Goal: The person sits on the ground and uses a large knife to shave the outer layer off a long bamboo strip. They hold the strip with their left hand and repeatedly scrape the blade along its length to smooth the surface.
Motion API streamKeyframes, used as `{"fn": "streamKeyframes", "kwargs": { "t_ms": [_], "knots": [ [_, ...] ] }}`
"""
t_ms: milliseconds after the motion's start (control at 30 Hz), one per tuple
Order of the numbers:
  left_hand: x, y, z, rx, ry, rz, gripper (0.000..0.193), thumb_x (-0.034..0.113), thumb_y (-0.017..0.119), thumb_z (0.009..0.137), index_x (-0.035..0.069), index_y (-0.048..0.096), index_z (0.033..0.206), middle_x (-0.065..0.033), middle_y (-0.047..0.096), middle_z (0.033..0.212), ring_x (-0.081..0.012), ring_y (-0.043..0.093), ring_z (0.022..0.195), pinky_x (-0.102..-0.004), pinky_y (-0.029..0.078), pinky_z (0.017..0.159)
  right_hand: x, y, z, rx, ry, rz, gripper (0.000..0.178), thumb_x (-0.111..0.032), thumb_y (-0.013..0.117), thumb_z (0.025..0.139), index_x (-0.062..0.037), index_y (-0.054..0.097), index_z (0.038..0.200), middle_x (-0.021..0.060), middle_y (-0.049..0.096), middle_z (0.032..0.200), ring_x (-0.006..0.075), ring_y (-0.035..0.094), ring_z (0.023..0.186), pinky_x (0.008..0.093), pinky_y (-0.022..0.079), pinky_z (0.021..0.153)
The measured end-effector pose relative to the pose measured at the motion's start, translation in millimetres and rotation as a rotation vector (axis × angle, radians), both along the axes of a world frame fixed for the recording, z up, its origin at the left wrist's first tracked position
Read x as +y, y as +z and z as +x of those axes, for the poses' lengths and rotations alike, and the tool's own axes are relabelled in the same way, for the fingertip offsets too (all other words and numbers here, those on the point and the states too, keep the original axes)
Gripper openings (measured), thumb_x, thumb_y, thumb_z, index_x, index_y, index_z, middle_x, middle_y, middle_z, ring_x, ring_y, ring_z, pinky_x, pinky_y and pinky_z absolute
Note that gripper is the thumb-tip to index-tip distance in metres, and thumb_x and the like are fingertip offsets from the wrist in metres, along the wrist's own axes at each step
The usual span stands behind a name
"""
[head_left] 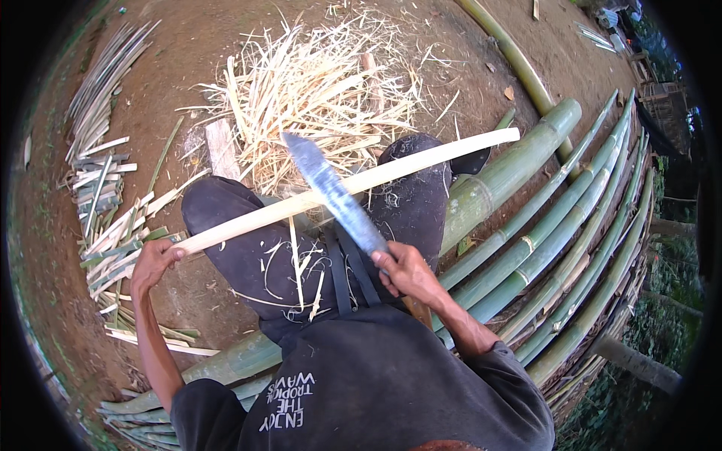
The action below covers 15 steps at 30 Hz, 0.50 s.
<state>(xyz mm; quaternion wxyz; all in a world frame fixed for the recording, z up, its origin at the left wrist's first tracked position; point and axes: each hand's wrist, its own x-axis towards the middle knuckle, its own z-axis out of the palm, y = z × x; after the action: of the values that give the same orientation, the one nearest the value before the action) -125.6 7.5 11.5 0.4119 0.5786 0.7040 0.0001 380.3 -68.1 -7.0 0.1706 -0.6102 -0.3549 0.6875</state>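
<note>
Closed fingers of my left hand grip the left end of a long pale bamboo strip. The strip slants up to the right across my thighs, its far end past my right knee. My right hand is wrapped round the handle of a machete. Its broad grey blade points up and to the left, crossing over the strip near its middle; I cannot tell whether it touches. Most of the handle is hidden by my fingers. Thin curled shavings lie on my dark trousers.
Beyond my knees lies a heap of pale bamboo shavings, beside a short wood block. Thick green bamboo poles run along my right and beneath me. Split strips are piled on the dirt ground at my left.
</note>
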Motion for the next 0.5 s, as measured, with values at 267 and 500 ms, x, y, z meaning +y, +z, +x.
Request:
{"fn": "streamKeyframes", "kwargs": {
  "t_ms": [267,500],
  "knots": [
    [-19,-9,-7,0.033,0.049,0.093,0.039,0.033,0.076,0.081,-0.001,0.062,0.068,-0.0019,0.05,0.056,-0.0116,0.044,0.056,-0.0324,0.036,0.053,27,-6,98,-0.143,-0.602,0.176,0.028,-0.03,0.054,0.103,-0.004,0.053,0.092,0.0013,0.053,0.059,0.0096,0.05,0.041,0.0258,0.04,0.036],
    [-15,0,3,0.086,0.011,0.151,0.034,0.025,0.076,0.082,-0.002,0.061,0.069,-0.003,0.048,0.057,-0.0124,0.041,0.058,-0.0346,0.035,0.054,14,-9,57,-0.03,-0.452,0.097,0.029,-0.028,0.056,0.102,-0.003,0.052,0.089,0.0038,0.053,0.06,0.0129,0.049,0.043,0.0294,0.042,0.039]
  ]
}}
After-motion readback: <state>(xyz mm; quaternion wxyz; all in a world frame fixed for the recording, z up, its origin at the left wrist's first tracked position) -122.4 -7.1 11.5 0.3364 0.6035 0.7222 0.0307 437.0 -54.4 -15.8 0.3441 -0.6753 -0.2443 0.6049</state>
